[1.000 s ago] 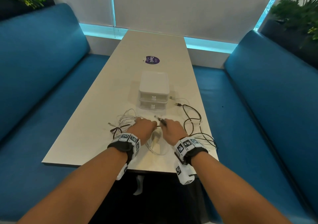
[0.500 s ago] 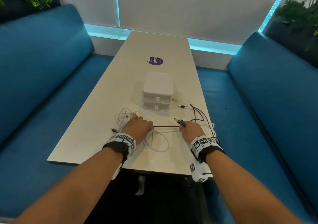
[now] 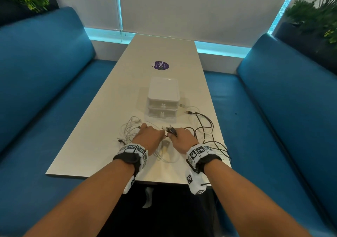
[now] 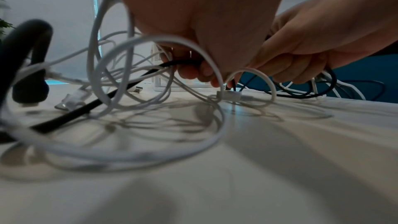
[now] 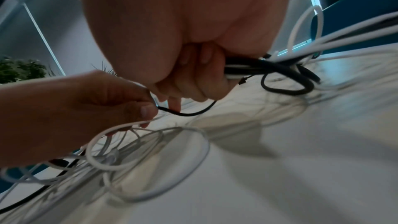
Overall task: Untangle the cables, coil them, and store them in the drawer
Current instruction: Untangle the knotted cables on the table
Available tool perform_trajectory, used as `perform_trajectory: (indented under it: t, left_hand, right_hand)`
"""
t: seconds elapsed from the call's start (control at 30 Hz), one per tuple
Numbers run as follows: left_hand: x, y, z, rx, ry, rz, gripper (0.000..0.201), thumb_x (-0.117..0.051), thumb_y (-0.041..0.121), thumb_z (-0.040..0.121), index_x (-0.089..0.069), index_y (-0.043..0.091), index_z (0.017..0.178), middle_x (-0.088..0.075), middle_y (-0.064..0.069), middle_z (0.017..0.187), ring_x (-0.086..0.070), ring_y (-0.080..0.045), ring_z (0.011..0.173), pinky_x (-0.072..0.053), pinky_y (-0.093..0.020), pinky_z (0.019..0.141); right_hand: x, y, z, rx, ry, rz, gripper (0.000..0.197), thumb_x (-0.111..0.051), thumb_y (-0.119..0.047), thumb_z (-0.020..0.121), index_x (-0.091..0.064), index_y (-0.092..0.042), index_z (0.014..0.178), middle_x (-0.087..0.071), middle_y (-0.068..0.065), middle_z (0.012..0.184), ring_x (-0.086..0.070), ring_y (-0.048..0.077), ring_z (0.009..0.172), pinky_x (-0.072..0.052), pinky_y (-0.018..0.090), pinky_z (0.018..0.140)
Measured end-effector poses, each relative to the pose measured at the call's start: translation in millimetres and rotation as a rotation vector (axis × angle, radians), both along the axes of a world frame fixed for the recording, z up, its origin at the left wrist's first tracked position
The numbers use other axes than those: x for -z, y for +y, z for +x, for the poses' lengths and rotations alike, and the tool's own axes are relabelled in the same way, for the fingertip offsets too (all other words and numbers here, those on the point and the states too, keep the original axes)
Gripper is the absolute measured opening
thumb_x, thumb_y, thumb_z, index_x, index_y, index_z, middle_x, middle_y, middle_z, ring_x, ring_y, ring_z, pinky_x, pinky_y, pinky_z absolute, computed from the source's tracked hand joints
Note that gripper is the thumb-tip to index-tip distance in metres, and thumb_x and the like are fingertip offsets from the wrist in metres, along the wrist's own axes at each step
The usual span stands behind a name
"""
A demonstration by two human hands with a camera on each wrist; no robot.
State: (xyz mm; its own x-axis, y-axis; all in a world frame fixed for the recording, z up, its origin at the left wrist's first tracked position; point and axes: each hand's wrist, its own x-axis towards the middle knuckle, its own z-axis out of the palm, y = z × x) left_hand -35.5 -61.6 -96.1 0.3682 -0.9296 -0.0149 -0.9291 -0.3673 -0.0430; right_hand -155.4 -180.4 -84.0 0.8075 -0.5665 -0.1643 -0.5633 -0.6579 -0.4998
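Blue benches [image 3: 45, 83] flank the white table [image 3: 109, 109]. Left hand [image 3: 150, 136] pinches the black cable [image 5: 189, 112]; right hand [image 3: 182, 139] grips its gathered loops beside white cables [image 3: 130, 129].

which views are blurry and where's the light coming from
Head view: sharp, wide-angle bending, cyan glow behind the white tabletop. Left wrist view: nearest white cable loops smeared, soft shadows beneath. Right wrist view: tilted, motion-blurred; bundled black cable streaked.
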Motion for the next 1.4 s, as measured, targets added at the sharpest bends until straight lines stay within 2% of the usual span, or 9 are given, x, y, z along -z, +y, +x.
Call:
perform_trajectory:
  t: [0.2,0.33,0.5,0.6,0.8,0.97,1.1,1.2,1.4]
  left_hand:
    - [-2.2,4.9,-0.9,0.018,-0.008,-0.027,0.014,-0.041,0.024,0.103,-0.05,0.03,0.093,-0.064,0.005,0.078,-0.056,-0.021,0.079,-0.035,-0.037,0.088]
    - [-6.2,4.9,-0.3,0.031,0.029,-0.022,0.018,-0.036,0.026,0.105,-0.051,0.028,0.095,-0.063,0.004,0.085,-0.057,-0.022,0.083,-0.035,-0.037,0.091]
    - [-8.5,7.2,3.2,0.011,0.053,0.03,0.027,-0.031,0.032,0.107,-0.056,0.023,0.103,-0.064,0.001,0.095,-0.056,-0.023,0.091,-0.033,-0.036,0.092]
    - [-5.6,12.4,13.3,0.003,0.031,0.047,0.032,-0.029,0.035,0.108,-0.058,0.022,0.107,-0.066,0.001,0.1,-0.058,-0.023,0.094,-0.033,-0.036,0.096]
    - [-4.2,22.9,22.8,-0.025,-0.039,0.075,0.028,-0.03,0.03,0.105,-0.058,0.031,0.107,-0.068,0.004,0.085,-0.059,-0.023,0.086,-0.031,-0.037,0.096]
    - [-5.4,14.0,9.8,0.011,-0.055,0.077,0.027,-0.032,0.03,0.105,-0.058,0.025,0.107,-0.065,0.001,0.077,-0.054,-0.026,0.073,-0.031,-0.036,0.093]
    - [-10.4,7.1,1.4,0.037,-0.08,0.075,0.025,-0.035,0.032,0.105,-0.057,0.02,0.101,-0.053,0.003,0.065,-0.051,-0.028,0.064,-0.031,-0.037,0.093]
    - [-15.0,3.3,-6.7,0.067,-0.097,0.066,0.02,-0.037,0.03,0.105,-0.054,0.022,0.098,-0.051,0.004,0.063,-0.058,-0.028,0.067,-0.032,-0.038,0.094]
    - [-8.6,4.9,-6.9,0.066,-0.072,0.087,0.019,-0.037,0.028,0.106,-0.055,0.022,0.104,-0.064,0.004,0.075,-0.062,-0.026,0.076,-0.029,-0.039,0.094]
  right_hand:
    - [1.3,-0.1,-11.4,-0.071,-0.062,0.061,0.02,-0.053,-0.038,0.098,-0.058,-0.024,0.084,-0.057,-0.005,0.073,-0.058,0.022,0.078,-0.036,0.029,0.062]
    - [1.7,-1.5,-10.3,-0.082,-0.053,0.051,0.026,-0.054,-0.043,0.097,-0.054,-0.026,0.077,-0.059,-0.002,0.074,-0.058,0.022,0.075,-0.038,0.03,0.061]
    - [-3.3,-9.6,-11.4,-0.06,0.016,0.003,0.024,-0.053,-0.04,0.097,-0.064,-0.02,0.093,-0.067,0.006,0.088,-0.062,0.026,0.084,-0.05,0.036,0.075]
    - [-4.0,-23.8,-22.8,-0.002,0.077,-0.063,0.027,-0.049,-0.042,0.098,-0.064,-0.02,0.098,-0.067,0.005,0.089,-0.062,0.026,0.082,-0.053,0.037,0.075]
    - [-2.8,-46.6,-46.7,0.194,0.157,-0.12,0.032,-0.045,-0.036,0.101,-0.066,-0.013,0.104,-0.06,0.003,0.081,-0.061,0.026,0.079,-0.05,0.031,0.07]
    - [-8.6,-33.4,-32.8,0.236,0.039,-0.115,0.036,-0.038,-0.038,0.104,-0.061,-0.012,0.111,-0.067,0.01,0.103,-0.061,0.03,0.09,-0.047,0.035,0.075]
    - [-8.6,-11.4,-17.1,0.092,-0.073,-0.067,0.031,-0.041,-0.039,0.103,-0.06,-0.016,0.099,-0.068,0.01,0.093,-0.063,0.03,0.084,-0.05,0.035,0.069]
    - [-4.9,-0.9,-10.6,-0.013,-0.088,-0.026,0.024,-0.046,-0.037,0.101,-0.058,-0.02,0.09,-0.068,0.009,0.087,-0.063,0.028,0.082,-0.048,0.034,0.067]
    - [2.3,-1.5,-12.3,-0.07,-0.002,0.007,0.021,-0.052,-0.04,0.098,-0.06,-0.024,0.087,-0.068,0.006,0.089,-0.064,0.027,0.084,-0.051,0.036,0.072]
